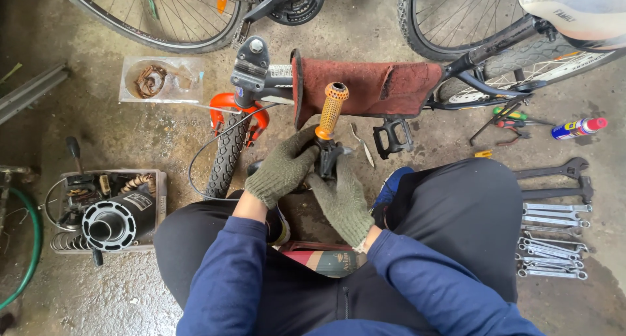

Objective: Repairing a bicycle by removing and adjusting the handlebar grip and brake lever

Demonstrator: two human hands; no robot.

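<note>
The orange handlebar grip (331, 109) stood upright just above the fingers of both gloved hands, on a small upturned bicycle. The left hand (282, 168) was closed around the bar below it; the right hand (342, 202) was curled at the brake lever clamp (329, 159), its hold unclear. A steady bar would seemingly be wanted. Beyond the right fingers, spanners (554, 235) lay in a row; past the left, a parts box (107, 209).
</note>
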